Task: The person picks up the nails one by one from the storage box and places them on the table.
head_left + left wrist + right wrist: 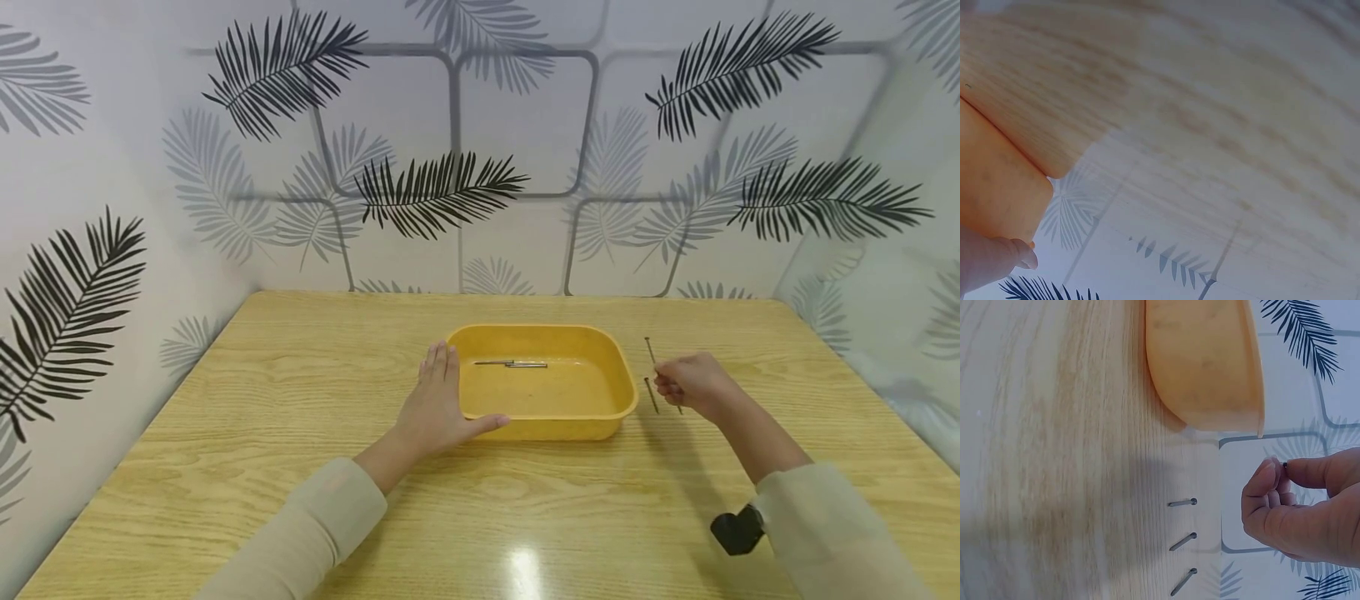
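Observation:
A yellow plastic tray (540, 429) stands on the wooden table, with slim metal nails (527, 365) lying on its floor. My left hand (435, 408) rests against the tray's left end, fingers straight and thumb extended along the front rim. In the left wrist view the thumb (1016, 255) touches the tray wall (997, 181). To the right of the tray, my right hand (693, 383) pinches a nail between thumb and fingertips; only its small dark end (1285, 465) shows in the right wrist view. Three loose nails (1183, 541) lie on the table beside that hand.
The light wood table (262, 467) runs back to a wall (517, 250) patterned with leaves. More patterned wall flanks both sides. A dark device (737, 530) is on the right wrist, near the sleeve cuff.

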`<state>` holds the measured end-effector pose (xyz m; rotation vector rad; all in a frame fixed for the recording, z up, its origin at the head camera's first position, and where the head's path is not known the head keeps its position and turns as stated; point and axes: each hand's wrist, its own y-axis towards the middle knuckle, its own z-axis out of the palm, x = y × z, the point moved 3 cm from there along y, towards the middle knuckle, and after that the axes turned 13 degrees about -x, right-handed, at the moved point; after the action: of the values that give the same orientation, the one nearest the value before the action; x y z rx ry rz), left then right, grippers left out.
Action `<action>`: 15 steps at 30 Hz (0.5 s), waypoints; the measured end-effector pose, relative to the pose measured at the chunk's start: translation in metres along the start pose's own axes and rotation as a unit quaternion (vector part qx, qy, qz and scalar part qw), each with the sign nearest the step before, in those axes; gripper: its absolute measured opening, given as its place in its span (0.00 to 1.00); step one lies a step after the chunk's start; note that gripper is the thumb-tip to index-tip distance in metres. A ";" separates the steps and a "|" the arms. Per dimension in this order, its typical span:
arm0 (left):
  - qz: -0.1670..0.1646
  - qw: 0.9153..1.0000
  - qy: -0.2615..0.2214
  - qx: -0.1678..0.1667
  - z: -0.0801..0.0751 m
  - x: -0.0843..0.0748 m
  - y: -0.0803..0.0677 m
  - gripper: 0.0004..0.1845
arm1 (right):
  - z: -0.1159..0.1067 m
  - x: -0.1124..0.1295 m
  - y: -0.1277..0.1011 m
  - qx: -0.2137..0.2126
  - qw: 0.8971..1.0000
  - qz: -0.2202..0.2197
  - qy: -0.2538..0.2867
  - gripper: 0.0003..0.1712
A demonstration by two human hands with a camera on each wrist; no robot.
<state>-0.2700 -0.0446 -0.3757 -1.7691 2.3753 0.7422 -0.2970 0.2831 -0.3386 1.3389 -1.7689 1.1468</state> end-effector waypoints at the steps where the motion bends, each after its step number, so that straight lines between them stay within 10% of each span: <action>1: -0.001 1.000 0.000 0.001 0.000 0.000 0.000 0.62 | 0.000 -0.001 0.000 0.000 1.000 0.001 0.000 0.22; 15: -0.002 1.000 -0.004 -0.001 0.000 0.000 0.000 0.62 | -0.001 -0.013 -0.007 0.000 1.000 0.003 -0.012 0.22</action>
<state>-0.2703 -0.0446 -0.3754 -1.7678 2.3669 0.7492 -0.2865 0.2887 -0.3476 1.3533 -1.7902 1.1392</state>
